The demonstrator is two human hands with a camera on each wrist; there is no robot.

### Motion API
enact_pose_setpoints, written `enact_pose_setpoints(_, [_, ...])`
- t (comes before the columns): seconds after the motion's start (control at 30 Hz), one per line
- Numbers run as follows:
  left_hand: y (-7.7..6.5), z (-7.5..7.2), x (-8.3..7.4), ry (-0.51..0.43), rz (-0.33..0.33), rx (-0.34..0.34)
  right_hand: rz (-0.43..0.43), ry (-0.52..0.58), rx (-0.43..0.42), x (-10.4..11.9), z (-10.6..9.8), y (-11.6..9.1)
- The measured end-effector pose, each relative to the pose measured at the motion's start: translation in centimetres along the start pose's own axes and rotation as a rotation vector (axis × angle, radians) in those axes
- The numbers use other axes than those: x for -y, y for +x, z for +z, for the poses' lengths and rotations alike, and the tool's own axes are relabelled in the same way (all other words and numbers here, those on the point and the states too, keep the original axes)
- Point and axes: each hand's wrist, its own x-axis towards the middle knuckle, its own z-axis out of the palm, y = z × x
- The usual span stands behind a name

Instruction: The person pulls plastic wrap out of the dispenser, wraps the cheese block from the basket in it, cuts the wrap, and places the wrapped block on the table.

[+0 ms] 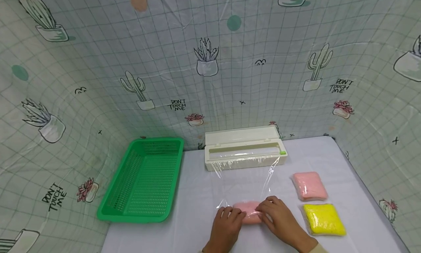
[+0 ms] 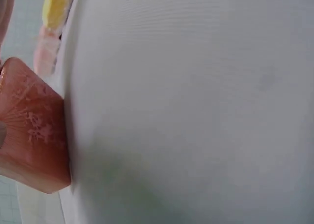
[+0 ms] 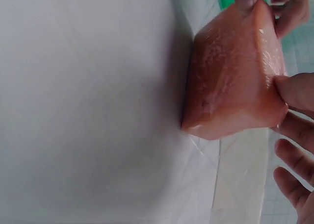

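A pink block [image 1: 250, 218] lies on the white-covered table at the front middle, with clear cling film [image 1: 241, 185] over it. That film runs back in a sheet to a white cling film dispenser [image 1: 241, 136] with its lid raised. My left hand [image 1: 226, 226] pinches the film at the block's left end. At the right end my right hand [image 1: 282, 221] pinches it too, thumb against the block's near top edge and the other fingers spread beyond. In the right wrist view, the film is drawn tight and wrinkled over the pink block's near face [image 3: 228, 82].
A green plastic basket [image 1: 144, 187] stands at the left. On the right lie a wrapped pink block [image 1: 310, 186] and, nearer, a wrapped yellow block [image 1: 324, 219]. Patterned cloth [image 1: 243, 81] hangs behind the table and along both sides.
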Motion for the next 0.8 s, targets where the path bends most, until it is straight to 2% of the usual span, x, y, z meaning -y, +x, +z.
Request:
enact_pose_setpoints(0.23, [1.5, -0.2, 0.8, -0.039, -0.114, 0.16, 0.018, -0.088, -0.028, 0.0, 0.4, 0.4])
enact_pose_setpoints(0.43, [3.0, 0.2, 1.7, -0.04, -0.175, 0.253, -0.008, -0.13, -0.056, 0.0, 1.0, 0.8])
enact_pose_setpoints(0.67, [4.6, 1.3, 2.6, -0.005, -0.202, 0.305, -0.001, -0.188, -0.046, -0.4, 2.0, 1.6])
enact_pose_setpoints(0.8, [5.1, 1.8, 2.8, 0.02, -0.232, 0.309, -0.013, -0.207, -0.053, -1.0, 2.5, 2.1])
